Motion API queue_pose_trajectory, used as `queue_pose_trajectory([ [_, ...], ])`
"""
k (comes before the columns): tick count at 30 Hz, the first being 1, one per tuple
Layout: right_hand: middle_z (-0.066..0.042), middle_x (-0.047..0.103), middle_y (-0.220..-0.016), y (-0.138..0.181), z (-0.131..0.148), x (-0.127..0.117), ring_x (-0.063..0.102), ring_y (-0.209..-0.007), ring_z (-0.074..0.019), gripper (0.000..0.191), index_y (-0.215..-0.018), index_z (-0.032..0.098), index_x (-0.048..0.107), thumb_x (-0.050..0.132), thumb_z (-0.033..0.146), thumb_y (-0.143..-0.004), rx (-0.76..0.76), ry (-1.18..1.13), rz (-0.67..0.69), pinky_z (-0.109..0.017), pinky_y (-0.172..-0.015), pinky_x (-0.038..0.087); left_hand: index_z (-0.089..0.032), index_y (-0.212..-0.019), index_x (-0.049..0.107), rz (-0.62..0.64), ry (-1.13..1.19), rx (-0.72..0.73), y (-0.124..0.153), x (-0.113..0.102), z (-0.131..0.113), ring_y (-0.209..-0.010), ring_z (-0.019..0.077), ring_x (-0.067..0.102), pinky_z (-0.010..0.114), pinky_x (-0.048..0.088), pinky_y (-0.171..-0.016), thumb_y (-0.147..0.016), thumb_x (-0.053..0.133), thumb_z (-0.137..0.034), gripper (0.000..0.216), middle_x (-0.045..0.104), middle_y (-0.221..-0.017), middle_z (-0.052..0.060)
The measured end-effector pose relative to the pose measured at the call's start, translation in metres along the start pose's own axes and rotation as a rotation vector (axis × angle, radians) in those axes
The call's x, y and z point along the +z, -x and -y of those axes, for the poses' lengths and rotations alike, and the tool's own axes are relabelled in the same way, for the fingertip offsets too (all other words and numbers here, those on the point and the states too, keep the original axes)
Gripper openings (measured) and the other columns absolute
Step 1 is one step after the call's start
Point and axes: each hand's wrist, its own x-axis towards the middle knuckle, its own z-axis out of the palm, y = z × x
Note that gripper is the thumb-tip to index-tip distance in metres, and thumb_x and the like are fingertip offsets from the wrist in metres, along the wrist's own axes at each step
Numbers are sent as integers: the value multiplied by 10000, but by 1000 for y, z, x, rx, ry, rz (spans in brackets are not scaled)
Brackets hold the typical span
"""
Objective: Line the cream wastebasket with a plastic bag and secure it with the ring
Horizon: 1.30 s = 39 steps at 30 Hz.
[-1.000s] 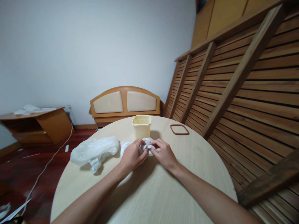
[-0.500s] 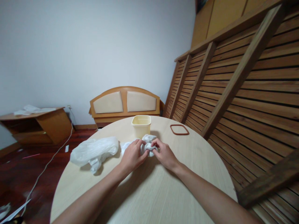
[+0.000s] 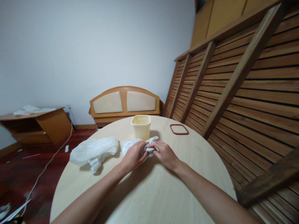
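Gathering the crumpled white bag (image 3: 153,139) seems the step in hand: the left hand (image 3: 135,153) and right hand (image 3: 165,153), close together, both pinch it at the table (image 3: 198,149), just before the cream tub (image 3: 140,131). The next move likely calls for firm, even pinching.

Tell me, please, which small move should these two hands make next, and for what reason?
Perhaps ease the right hand slightly away from the left hand, pinching lightly: both hold the crumpled white bag, and its folds are bunched between them, so I cannot tell whether it is knotted. A small gap may show this.
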Motion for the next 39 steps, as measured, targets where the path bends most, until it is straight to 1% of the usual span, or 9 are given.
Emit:
queue_pose_trajectory([
  [6, -32, 729, -1000, 0, -1, 1, 678, -975, -193, 280, -1020, 227, 688, 571, 33, -856, -38, -63, 8, -343, -903, 509, -186, -1090, 669, 21, 74, -40, -2, -1, 2, -936, 221, 664, 315, 490, -855, -874, 530, -202, 258, 730, -1033, 78],
  [10, -40, 703, -1046, -1, -1, 2, 664, -1014, -186, 279, -1058, 227, 678, 564, 50, -875, -58, -97, -54, -342, -929, 503, -175, -1091, 657, -13, 107, -67, -3, 2, 6, -883, 209, 661, 304, 495, -818, -842, 520, -165, 285, 734, -1000, 66],
  [14, -38, 703, -1044, -2, -1, 2, 665, -1010, -185, 288, -1084, 231, 682, 576, 65, -873, 30, -71, -114, -342, -931, 501, -151, -1192, 605, -55, 161, -80, -3, 5, 7, -981, 214, 651, 325, 490, -895, -813, 516, -132, 390, 714, -1108, 98],
  [18, -40, 708, -1007, -3, 0, 2, 668, -981, -189, 224, -1007, 230, 709, 579, 94, -884, 66, -52, -140, -341, -916, 504, -155, -1068, 658, -31, 108, -128, -4, 4, 4, -881, 209, 636, 322, 489, -833, -838, 502, -158, 278, 719, -964, 79],
  [21, -45, 720, -1006, -3, 1, 3, 672, -983, -191, 204, -989, 222, 715, 575, 111, -890, 75, -78, -156, -343, -919, 505, -162, -1013, 669, -39, 135, -102, -5, 3, 2, -858, 198, 626, 307, 487, -812, -858, 481, -171, 244, 705, -923, 66],
  [25, -34, 742, -988, -3, 2, 8, 689, -953, -184, 217, -993, 222, 708, 555, 114, -884, 149, -170, -169, -341, -902, 519, -169, -1012, 657, -62, 208, -100, -5, 4, 3, -918, 199, 641, 308, 496, -854, -865, 495, -181, 219, 711, -969, 69],
  [31, -66, 738, -1056, -4, -4, 18, 699, -1000, -186, 216, -1073, 195, 639, 564, 194, -870, 286, -442, -209, -352, -924, 538, -170, -1159, 574, -114, 326, -139, -5, 7, 8, -995, 202, 664, 324, 511, -897, -866, 535, -194, 296, 717, -1100, 92],
  [35, -72, 736, -975, -7, -9, 23, 713, -903, -187, 231, -1058, 195, 571, 615, 250, -838, 406, -603, -213, -327, -805, 571, -176, -1081, 594, -139, 309, -135, -5, 9, 10, -1000, 201, 658, 324, 506, -904, -877, 516, -200, 220, 713, -1088, 90],
  [39, -47, 717, -893, -8, -13, 22, 696, -830, -174, 218, -975, 196, 575, 675, 274, -798, 436, -604, -235, -308, -768, 567, -177, -1046, 589, -146, 358, -121, -6, 10, 7, -945, 181, 649, 307, 511, -869, -876, 496, -191, 194, 704, -1024, 69],
])
